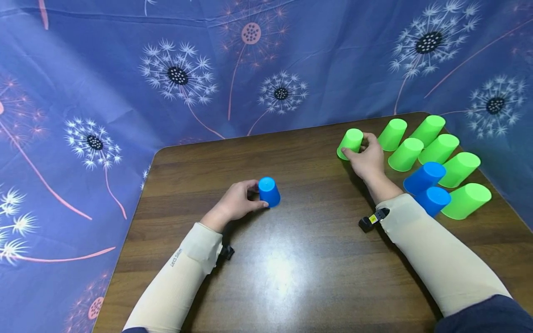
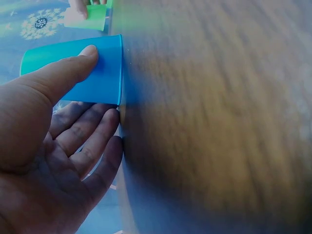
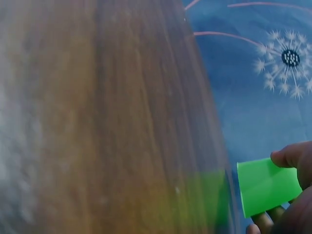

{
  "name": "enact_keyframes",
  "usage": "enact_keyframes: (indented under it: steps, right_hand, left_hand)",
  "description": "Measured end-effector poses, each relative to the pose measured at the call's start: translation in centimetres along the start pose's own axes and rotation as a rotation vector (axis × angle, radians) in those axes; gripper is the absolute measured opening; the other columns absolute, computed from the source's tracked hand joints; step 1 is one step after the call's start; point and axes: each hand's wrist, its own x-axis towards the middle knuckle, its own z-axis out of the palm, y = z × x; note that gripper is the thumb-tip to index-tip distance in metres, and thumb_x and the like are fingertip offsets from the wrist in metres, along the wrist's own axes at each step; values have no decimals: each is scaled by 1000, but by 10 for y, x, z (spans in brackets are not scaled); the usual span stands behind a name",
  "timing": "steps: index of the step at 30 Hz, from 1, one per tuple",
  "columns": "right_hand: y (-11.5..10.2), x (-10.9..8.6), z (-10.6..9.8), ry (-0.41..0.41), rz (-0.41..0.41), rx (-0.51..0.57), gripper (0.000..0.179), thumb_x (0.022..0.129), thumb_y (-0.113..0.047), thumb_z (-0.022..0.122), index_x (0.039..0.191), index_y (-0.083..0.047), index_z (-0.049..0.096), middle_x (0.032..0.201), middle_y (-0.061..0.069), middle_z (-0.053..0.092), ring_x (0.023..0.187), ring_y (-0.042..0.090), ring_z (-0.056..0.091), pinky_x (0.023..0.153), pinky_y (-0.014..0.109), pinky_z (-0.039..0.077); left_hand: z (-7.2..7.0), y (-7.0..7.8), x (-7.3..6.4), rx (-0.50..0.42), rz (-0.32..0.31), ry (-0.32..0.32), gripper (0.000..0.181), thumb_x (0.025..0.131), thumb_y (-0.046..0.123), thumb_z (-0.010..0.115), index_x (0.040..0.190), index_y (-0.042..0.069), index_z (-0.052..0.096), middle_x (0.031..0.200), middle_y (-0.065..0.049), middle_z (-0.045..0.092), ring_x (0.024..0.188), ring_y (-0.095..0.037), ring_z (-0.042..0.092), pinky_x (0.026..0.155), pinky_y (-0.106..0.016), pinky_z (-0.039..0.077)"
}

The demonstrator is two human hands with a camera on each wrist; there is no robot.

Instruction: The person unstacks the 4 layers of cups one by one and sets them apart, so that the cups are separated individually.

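An upside-down blue cup (image 1: 269, 193) is on the wooden table, left of the green cups. My left hand (image 1: 238, 201) holds it from the left; in the left wrist view the thumb lies across the cup's side, with the other fingers along the opposite side. Farther back and to the right, my right hand (image 1: 368, 158) grips an upside-down green cup (image 1: 350, 141) between thumb and fingers. The right wrist view shows this green cup (image 3: 267, 187) at its lower right corner. Whether its rim touches the table I cannot tell.
Several more upside-down green cups (image 1: 439, 149) stand at the table's right, beyond and beside my right forearm. Two blue cups (image 1: 424, 177) are among them, close to that sleeve. A blue dandelion-print cloth (image 1: 325, 60) hangs behind the table (image 1: 200, 171).
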Motion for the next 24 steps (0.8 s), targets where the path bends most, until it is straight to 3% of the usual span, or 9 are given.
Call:
enact_keyframes:
  steps: [14, 24]
  right_hand:
    - [5, 10, -10, 70, 136, 8, 70, 89, -25, 68, 145, -5, 32, 138, 18, 43, 125, 32, 42, 101, 42, 36]
    - [8, 11, -16, 29, 167, -24, 73, 93, -28, 63, 149, -4, 22, 145, 20, 36, 131, 36, 37, 105, 45, 33]
  left_hand:
    - [2, 0, 0, 21, 14, 10, 46, 79, 37, 80, 117, 18, 62, 106, 5, 64, 102, -15, 61, 92, -38, 47]
    - [2, -1, 0, 29, 15, 14, 46, 79, 39, 80, 116, 19, 62, 106, 5, 64, 100, -13, 60, 91, -38, 48]
